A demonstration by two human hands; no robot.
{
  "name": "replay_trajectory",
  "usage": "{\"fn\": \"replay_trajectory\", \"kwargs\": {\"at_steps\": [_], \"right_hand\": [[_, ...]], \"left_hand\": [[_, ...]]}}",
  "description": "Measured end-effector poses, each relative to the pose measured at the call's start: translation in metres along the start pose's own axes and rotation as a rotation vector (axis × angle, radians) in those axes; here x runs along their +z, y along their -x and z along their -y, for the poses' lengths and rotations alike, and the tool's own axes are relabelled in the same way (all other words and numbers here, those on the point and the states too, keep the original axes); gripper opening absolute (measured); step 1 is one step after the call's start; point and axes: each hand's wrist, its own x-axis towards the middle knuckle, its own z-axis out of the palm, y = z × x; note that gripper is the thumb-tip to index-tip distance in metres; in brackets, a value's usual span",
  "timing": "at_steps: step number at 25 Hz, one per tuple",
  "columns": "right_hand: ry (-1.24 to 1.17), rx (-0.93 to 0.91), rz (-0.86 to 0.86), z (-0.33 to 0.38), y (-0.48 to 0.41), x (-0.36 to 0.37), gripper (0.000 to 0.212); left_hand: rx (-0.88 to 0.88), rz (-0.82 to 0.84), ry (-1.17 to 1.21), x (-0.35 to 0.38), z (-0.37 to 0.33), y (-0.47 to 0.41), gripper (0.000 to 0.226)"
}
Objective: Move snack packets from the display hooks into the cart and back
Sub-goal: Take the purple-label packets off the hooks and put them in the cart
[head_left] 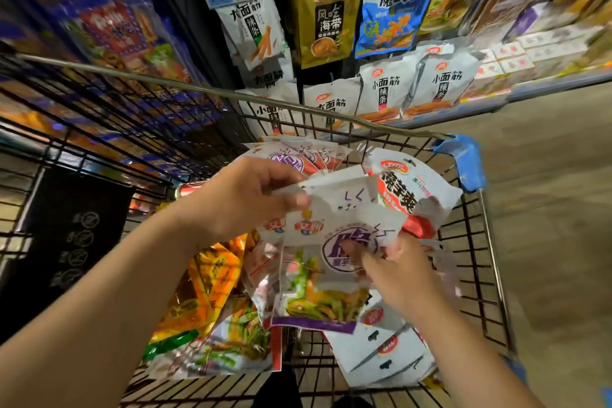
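Over the cart, your right hand (397,270) pinched a white-and-purple snack packet (326,281) between thumb and fingers, while your left hand (251,199) gripped a fanned bunch of packets (334,189) by their tops. Below them, orange packets (208,278) and white packets (387,354) lay inside the wire cart (477,242). Farther off, a blue packet (390,20) and an olive packet (326,23) hung on the display.
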Motion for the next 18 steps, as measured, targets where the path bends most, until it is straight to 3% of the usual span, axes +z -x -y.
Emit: {"fn": "replay_trajectory", "kwargs": {"at_steps": [2,4,8,10,12,15,18], "right_hand": [[-0.059,-0.039,-0.144,0.007,0.012,-0.005,0.024],[-0.157,-0.045,-0.173,0.023,0.019,-0.011,0.028],[-0.484,-0.053,-0.165,0.066,0.027,-0.025,0.04],[-0.502,-0.077,-0.16,0.088,0.031,-0.035,0.025],[-0.45,-0.062,-0.186,0.105,0.033,-0.043,0.014],[-0.42,-0.024,-0.147,0.129,0.037,-0.054,0.012],[-0.376,-0.151,0.032,0.156,0.053,-0.068,0.042]], "left_hand": [[-0.015,-0.282,0.405,0.008,-0.002,0.012,0.026],[-0.019,-0.337,0.745,0.021,-0.003,0.016,0.032],[-0.199,-0.158,0.489,0.055,-0.015,0.055,0.041],[-0.23,0.094,0.439,0.058,-0.026,0.061,0.063],[-0.183,0.259,0.56,0.056,-0.044,0.077,0.079],[-0.15,0.112,0.569,0.056,-0.06,0.089,0.078],[-0.178,-0.009,0.733,0.054,-0.074,0.094,0.083]]}}
